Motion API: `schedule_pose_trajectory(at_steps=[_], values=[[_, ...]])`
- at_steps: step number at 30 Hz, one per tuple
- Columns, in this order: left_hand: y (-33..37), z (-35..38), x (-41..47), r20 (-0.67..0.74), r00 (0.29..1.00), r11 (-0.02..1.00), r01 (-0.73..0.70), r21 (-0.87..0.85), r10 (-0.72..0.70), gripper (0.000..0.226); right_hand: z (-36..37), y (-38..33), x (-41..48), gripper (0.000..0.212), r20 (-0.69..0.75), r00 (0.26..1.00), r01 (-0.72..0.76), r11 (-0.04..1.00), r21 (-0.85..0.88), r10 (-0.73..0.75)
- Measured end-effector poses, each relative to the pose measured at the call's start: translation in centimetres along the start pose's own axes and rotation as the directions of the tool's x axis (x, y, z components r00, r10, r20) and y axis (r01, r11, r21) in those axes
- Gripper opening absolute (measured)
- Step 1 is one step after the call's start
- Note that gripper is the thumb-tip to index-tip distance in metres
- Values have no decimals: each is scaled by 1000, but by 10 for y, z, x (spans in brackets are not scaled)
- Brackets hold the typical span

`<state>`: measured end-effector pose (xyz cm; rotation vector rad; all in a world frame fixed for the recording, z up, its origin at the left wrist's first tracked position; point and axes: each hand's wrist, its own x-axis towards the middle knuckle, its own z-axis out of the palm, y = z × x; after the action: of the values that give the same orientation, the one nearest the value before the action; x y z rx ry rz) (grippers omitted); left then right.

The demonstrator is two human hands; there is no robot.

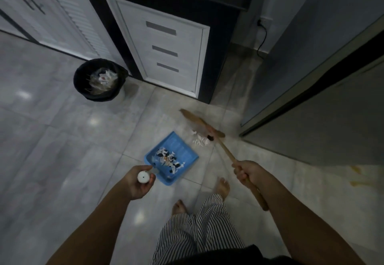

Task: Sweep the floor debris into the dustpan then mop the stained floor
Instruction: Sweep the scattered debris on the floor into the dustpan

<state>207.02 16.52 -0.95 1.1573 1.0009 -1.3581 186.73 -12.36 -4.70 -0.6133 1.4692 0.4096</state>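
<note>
A blue dustpan (182, 150) lies on the tiled floor with black and white scraps inside. My left hand (137, 181) grips the white end of its upright handle (143, 177). My right hand (247, 173) grips the wooden broom handle (226, 150). The broom head (197, 122) is blurred and lies on the floor just beyond the dustpan's open edge. A small pile of white paper scraps (199, 140) sits between broom head and dustpan. Yellowish stains (356, 176) mark the floor at the right.
A black bin (99, 79) with rubbish stands at the left of a white drawer cabinet (170, 57). A grey fridge-like door (311, 77) fills the right side. A cable (262, 42) hangs from a wall socket. My bare feet (222, 187) stand behind the dustpan.
</note>
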Motion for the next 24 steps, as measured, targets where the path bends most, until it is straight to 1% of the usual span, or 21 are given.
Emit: schedule_pose_trajectory(at_steps=[3, 6, 8, 11, 14, 17, 20, 21, 24], values=[[-4, -14, 2, 19, 1000, 998, 19, -53, -19, 19, 0, -3, 3, 29, -44, 999, 25, 999, 35, -23], [-5, -24, 9, 51, 997, 991, 58, -122, -52, 21, 5, -9, 14, 35, -80, 997, 2, 999, 35, 0], [-4, -26, 15, 62, 995, 984, 81, -158, -72, 24, 7, -9, 24, 37, -117, 992, -39, 999, -23, 36], [0, -23, 26, 64, 995, 982, 92, -167, -82, 26, 9, 4, 33, 38, -160, 985, -96, 984, -152, 71], [3, -16, 35, 37, 997, 984, 76, -159, -71, 27, 6, 24, 25, 40, -148, 984, -136, 959, -250, 101], [5, -6, 39, 22, 997, 989, 71, -127, -69, 30, -13, 36, 5, 34, -77, 991, -122, 965, -233, 107], [7, 1, 37, 19, 998, 991, 61, -121, -59, 31, -38, 40, -15, 17, -80, 996, -63, 980, -191, 49], [7, 2, 36, 19, 998, 991, 58, -121, -56, 31, -46, 41, -20, 15, -89, 996, -45, 986, -161, 31], [7, -3, 30, 9, 999, 993, 50, -107, -49, 30, -61, 41, -27, 21, -114, 993, -18, 1000, -21, 15]])
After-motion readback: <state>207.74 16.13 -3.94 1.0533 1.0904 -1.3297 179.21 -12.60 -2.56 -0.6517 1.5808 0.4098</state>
